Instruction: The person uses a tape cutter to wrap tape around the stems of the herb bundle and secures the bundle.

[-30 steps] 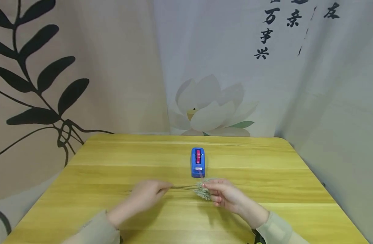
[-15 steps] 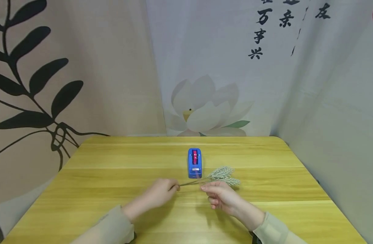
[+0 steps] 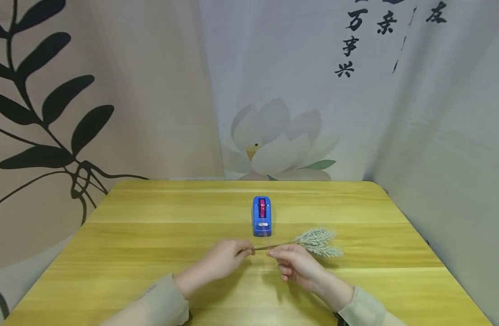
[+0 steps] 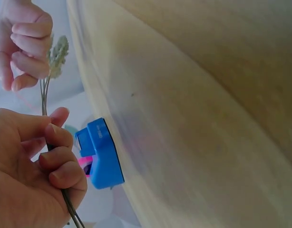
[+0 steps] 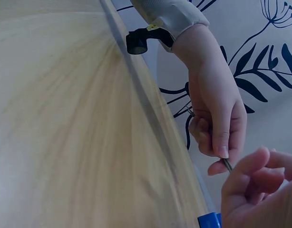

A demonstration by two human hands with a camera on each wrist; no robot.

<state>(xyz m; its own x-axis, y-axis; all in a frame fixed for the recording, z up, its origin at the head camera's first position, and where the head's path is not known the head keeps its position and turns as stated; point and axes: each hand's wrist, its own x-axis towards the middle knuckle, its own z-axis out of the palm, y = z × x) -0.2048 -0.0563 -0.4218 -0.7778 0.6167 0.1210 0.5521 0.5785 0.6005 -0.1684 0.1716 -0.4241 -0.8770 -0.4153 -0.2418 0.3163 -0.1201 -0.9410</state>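
Note:
My left hand (image 3: 226,259) grips the thin stems of a small bunch of dried grass (image 3: 319,240) with pale green, fluffy heads. The bunch lies level above the table, its heads beyond my right hand (image 3: 300,267) to the right. Thumb and forefinger of that right hand pinch the end of a faint pink strip of tape (image 4: 25,100), which shows in the left wrist view. Just past the hands stands a blue tape dispenser (image 3: 262,217) with a pinkish-red roll. In the left wrist view the stems (image 4: 44,95) pass close beside the right fingertips and run through the curled left fingers.
The wooden table (image 3: 171,203) has rounded far corners. Behind it hangs a curtain (image 3: 171,90) printed with dark leaves, a lotus and writing. A black wrist camera (image 5: 137,42) is strapped at the left cuff.
My left hand has moved right with the bunch, so the grass heads have passed from the right fingertips to beyond that hand. The right hand stays in nearly the same place before the dispenser.

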